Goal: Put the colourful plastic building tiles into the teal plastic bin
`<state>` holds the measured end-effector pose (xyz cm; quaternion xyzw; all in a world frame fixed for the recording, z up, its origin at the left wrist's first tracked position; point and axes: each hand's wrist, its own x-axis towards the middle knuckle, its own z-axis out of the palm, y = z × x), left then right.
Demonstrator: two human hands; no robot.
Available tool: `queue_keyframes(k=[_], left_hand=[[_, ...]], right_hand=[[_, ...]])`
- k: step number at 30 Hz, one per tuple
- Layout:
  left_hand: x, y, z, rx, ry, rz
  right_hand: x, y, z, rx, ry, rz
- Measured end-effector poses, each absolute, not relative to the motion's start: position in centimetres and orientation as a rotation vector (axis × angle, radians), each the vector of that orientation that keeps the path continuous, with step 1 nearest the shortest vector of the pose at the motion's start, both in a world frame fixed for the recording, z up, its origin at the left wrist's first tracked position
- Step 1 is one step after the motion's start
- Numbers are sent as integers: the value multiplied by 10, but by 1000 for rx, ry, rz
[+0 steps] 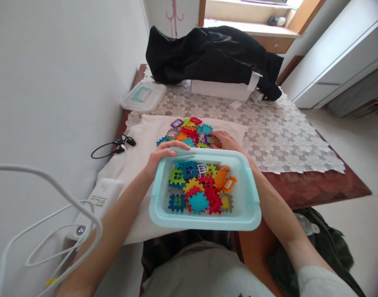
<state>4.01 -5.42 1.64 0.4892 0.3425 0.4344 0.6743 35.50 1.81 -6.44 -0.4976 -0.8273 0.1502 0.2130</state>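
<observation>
"Toy tiles (198, 202), lots of colors! Where are they?"

"Some sit inside the light blue tub (204, 224). More lie in a loose pile (189, 133) just past the tub's far side."

"Go left to right. What's first?"

"A black headset (130, 141) is on the left of the tub, near the wall. A clear lid (157, 95) lies farther back, past the tub's far left corner."

"Next is the left hand (162, 157), right?"

"Yes. It holds the tub by that far left corner, with fingers along the rim."

"And the right hand (228, 141)?"

"It is past the tub's far right corner, at the right end of the pile. An orange tile (218, 142) is right by its fingers. I can't tell if they pinch that tile or only touch it."

"So what step is this?"

"I think one hand minds the tub while the other picks at the loose tiles."

"What does the next move need?"

"My guess is a steady left hand, so the tub doesn't tip. The right fingers need a good pinch, since the tiles look thin. And the right arm is close beside the tub, so no bumping!"
</observation>
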Motion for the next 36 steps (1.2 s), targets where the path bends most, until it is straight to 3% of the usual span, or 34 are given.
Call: queue_keyframes(k=[7, 17, 36], left_hand=[[40, -52, 13, 1081, 752, 979], [42, -54, 20, 1077, 784, 957], [43, -54, 21, 1068, 791, 949]], right_hand=[[370, 16, -55, -1495, -2201, 275], [374, 28, -75, -1507, -2218, 312], [360, 26, -64, -1585, -2213, 188]])
